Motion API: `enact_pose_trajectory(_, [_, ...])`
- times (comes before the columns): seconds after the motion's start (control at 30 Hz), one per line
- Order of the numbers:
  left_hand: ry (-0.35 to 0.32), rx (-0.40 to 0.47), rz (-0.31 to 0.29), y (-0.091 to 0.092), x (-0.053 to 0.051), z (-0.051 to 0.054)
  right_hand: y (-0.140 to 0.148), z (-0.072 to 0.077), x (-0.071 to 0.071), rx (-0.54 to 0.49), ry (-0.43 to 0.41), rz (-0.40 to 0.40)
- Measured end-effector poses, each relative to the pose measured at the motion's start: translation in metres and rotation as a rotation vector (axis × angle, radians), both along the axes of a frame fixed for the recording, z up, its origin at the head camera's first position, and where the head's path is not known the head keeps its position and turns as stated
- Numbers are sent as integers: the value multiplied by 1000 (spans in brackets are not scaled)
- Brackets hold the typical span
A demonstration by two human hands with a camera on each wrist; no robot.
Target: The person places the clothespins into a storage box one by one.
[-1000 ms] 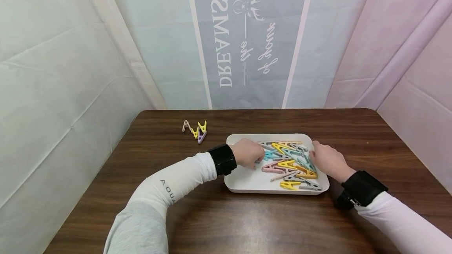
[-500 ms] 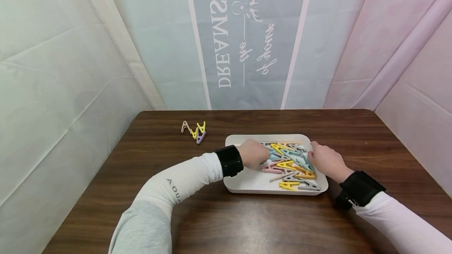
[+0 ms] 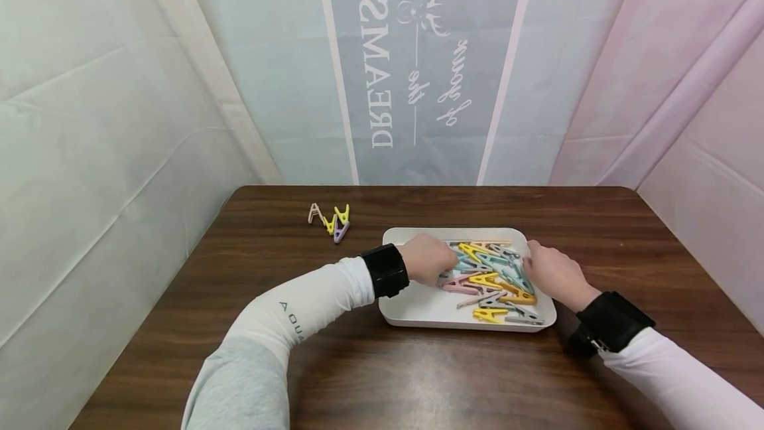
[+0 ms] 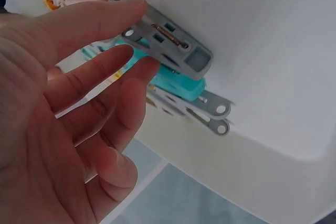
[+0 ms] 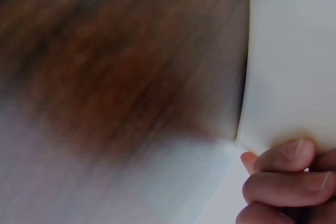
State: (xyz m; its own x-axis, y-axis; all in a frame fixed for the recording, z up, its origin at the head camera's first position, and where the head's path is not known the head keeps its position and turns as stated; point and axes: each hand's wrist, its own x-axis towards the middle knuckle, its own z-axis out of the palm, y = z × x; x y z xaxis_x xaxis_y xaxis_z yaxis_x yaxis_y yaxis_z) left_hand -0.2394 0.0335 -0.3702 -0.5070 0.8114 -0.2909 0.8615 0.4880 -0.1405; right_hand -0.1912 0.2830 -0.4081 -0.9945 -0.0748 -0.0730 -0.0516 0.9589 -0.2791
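Observation:
A white tray (image 3: 418, 310) holds several plastic clothespins in yellow, orange, pink, grey and teal, mostly in its right half. My left hand (image 3: 426, 259) reaches into the tray from the left. In the left wrist view, a grey clothespin (image 4: 165, 40) lies between its thumb and fingertips, which pinch it along its two sides. Just under that one are a turquoise clothespin (image 4: 181, 85) and another grey clothespin (image 4: 215, 109). My right hand (image 3: 555, 274) grips the tray's right rim, and its curled fingers (image 5: 286, 187) show against the outer wall in the right wrist view.
Several small clothespins (image 3: 340, 229), pink, yellow and purple, lie together on the brown wooden table (image 3: 268, 271), left of and behind the tray. A printed cloth curtain (image 3: 412, 118) hangs behind the table's far edge, with pale cloth at both sides.
My left hand has shifted slightly right within the tray, towards the clothespins, and stayed about there over the last half second. The right hand keeps its place on the rim.

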Motion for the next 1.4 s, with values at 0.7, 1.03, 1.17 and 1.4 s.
enact_pose_trajectory(0.7, [49, 498, 353, -124, -33, 28, 0, 0, 1, 0, -3, -5])
enact_pose_trajectory(1.03, [66, 711, 850, -197, -74, 11, 2, -2, 1, -3, 6, -3])
enact_pose_trajectory(1.17, [84, 729, 964, -210, -85, 1, 2, -3, 2, 0, 18, 14])
enact_pose_trajectory(1.4, [107, 615, 1097, -218, -98, -15, 2, -3, 2, -2, 44, 28])
